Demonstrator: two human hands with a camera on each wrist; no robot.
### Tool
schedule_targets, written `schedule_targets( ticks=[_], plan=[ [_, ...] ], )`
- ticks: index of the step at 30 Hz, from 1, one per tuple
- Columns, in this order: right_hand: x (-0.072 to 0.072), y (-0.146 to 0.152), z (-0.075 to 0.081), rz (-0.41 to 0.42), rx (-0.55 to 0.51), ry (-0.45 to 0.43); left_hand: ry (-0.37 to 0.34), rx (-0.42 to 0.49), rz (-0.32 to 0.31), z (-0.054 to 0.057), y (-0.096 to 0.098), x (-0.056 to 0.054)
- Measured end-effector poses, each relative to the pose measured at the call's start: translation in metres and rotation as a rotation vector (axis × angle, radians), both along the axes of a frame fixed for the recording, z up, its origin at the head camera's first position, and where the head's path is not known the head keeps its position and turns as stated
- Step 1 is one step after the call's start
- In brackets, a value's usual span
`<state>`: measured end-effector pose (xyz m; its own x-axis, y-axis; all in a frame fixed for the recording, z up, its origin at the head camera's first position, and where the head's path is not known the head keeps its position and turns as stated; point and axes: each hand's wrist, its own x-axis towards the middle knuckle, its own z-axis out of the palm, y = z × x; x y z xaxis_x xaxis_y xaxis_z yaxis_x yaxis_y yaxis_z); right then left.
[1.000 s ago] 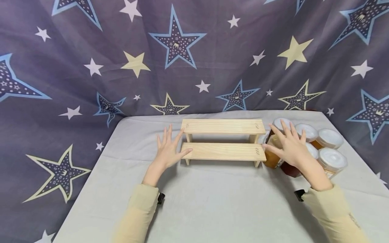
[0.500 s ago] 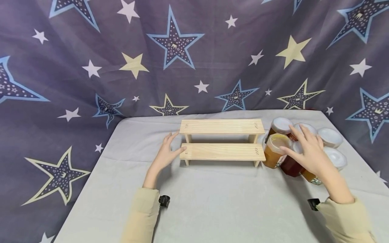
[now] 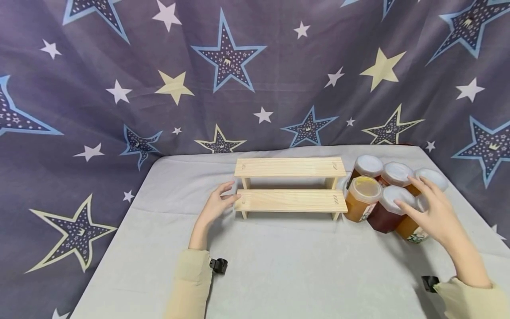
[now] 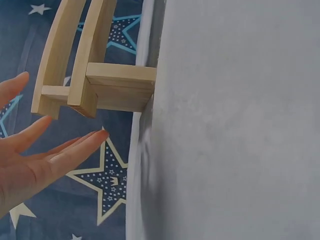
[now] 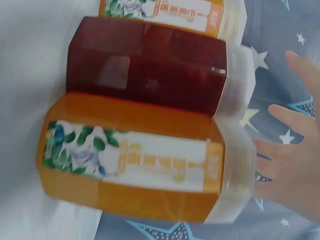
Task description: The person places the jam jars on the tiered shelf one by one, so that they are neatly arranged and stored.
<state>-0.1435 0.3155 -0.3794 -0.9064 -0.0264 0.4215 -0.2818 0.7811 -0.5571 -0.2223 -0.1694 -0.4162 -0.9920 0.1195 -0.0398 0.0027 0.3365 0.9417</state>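
A two-step wooden shelf (image 3: 290, 200) stands on the light cloth. My left hand (image 3: 215, 204) is beside its left end, fingers spread and relaxed, thumb tip at the lower step's edge. The left wrist view shows those fingers apart from the shelf's end panel (image 4: 122, 87). My right hand (image 3: 440, 217), fingers spread, hovers at the front right jar (image 3: 410, 228), partly covering its lid. That jar is amber with a leafy printed label (image 5: 145, 157) and a whitish lid (image 5: 237, 175). Beside it stands a dark red jar (image 5: 150, 65) without a visible label.
A jar with a yellowish lid (image 3: 365, 189) stands close to the shelf's right end. Several more jars sit behind, including one at the back left (image 3: 368, 165) and a middle one (image 3: 397, 173). A star-patterned curtain (image 3: 239, 88) hangs behind the table (image 3: 279, 266).
My right hand has moved right across the jars, from near the shelf's end to the front right jar. My left hand has lowered slightly, its fingers less spread.
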Motion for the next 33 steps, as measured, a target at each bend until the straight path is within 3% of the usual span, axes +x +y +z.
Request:
schedule_targets(
  ticks=[3, 7, 10, 14, 24, 33],
  plan=[
    [0.004, 0.005, -0.002, -0.012, -0.018, 0.006, -0.03, 0.06, -0.019, 0.002, 0.001, 0.003],
    [0.009, 0.009, -0.004, -0.041, -0.025, 0.015, -0.055, 0.074, -0.028, 0.012, 0.005, 0.009],
    [0.012, 0.012, -0.006, -0.07, -0.028, 0.022, -0.052, 0.056, -0.025, 0.006, 0.007, 0.006],
    [0.016, 0.017, -0.008, -0.101, -0.024, 0.022, -0.048, 0.049, -0.012, -0.009, 0.006, -0.003],
    [0.024, 0.025, -0.015, -0.126, -0.019, -0.011, -0.048, 0.028, -0.021, -0.016, 0.006, -0.005],
    [0.032, 0.034, -0.025, -0.186, -0.04, -0.1, -0.064, 0.059, 0.008, -0.019, 0.005, -0.005]
  ],
)
